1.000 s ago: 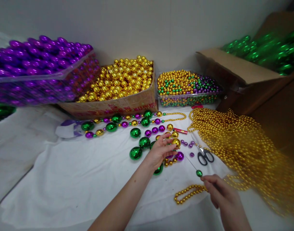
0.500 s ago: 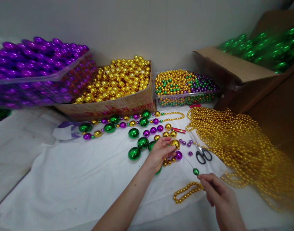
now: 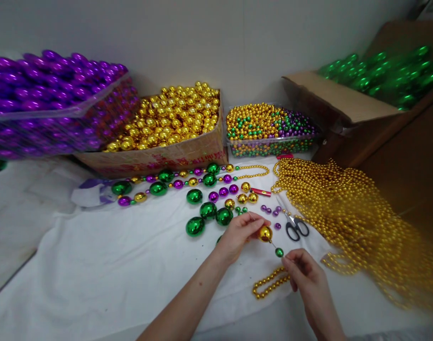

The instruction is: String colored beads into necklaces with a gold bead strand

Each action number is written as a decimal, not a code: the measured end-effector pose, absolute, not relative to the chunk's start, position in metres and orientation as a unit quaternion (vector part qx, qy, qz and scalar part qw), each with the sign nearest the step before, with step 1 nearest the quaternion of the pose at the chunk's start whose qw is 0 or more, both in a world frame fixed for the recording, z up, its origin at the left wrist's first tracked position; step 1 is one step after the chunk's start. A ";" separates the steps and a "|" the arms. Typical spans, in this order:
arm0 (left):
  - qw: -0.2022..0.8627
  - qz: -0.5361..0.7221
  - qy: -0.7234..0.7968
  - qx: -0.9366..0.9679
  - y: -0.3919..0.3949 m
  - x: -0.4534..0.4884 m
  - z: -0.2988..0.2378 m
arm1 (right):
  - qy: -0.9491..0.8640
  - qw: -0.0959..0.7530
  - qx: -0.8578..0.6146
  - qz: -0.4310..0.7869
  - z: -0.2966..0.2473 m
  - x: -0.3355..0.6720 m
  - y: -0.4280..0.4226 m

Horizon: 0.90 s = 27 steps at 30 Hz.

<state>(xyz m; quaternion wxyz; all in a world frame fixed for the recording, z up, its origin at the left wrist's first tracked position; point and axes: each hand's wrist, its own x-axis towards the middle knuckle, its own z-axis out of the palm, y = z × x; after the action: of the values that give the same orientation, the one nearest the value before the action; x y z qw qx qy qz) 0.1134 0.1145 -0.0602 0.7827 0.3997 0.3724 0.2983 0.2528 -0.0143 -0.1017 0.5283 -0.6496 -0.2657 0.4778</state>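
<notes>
My left hand [image 3: 240,235] pinches a gold bead [image 3: 265,233] at its fingertips. The bead sits on the tip of a thin needle. My right hand [image 3: 303,274] is closed on the needle's lower end, with a small green bead [image 3: 279,252] threaded on it just above the fingers. A short gold bead strand [image 3: 268,285] trails from under the right hand on the white cloth [image 3: 106,265]. Loose green balls [image 3: 208,210], purple and gold beads lie just beyond my left hand.
Black-handled scissors [image 3: 295,226] lie right of the hands. A heap of gold bead strands [image 3: 354,218] fills the right. At the back stand a box of gold balls [image 3: 173,118], a tray of purple balls [image 3: 49,104], a tub of mixed small beads [image 3: 269,125], a carton of green balls [image 3: 383,76].
My left hand lifted the gold bead from the pile and brought it back onto the needle tip. My right hand moved slightly left and up to meet it.
</notes>
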 end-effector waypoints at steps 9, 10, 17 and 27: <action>0.696 0.238 0.419 0.532 0.131 0.113 -0.060 | -0.338 0.480 -0.618 0.523 -0.106 0.261 -0.013; 0.701 0.231 0.419 0.529 0.133 0.114 -0.059 | -0.339 0.471 -0.611 0.538 -0.106 0.263 -0.013; 0.722 0.190 0.360 0.559 0.141 0.119 -0.050 | -0.253 0.505 -0.529 0.633 -0.102 0.268 -0.015; 0.422 0.242 0.403 0.775 0.167 0.140 -0.067 | -0.239 0.545 -0.608 0.526 -0.104 0.294 -0.031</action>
<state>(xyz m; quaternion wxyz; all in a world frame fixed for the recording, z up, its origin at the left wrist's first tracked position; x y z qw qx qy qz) 0.1395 0.1667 -0.0668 0.4222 0.7751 0.4032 0.2415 0.2943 -0.0314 -0.1041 0.5448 -0.6080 -0.2391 0.5257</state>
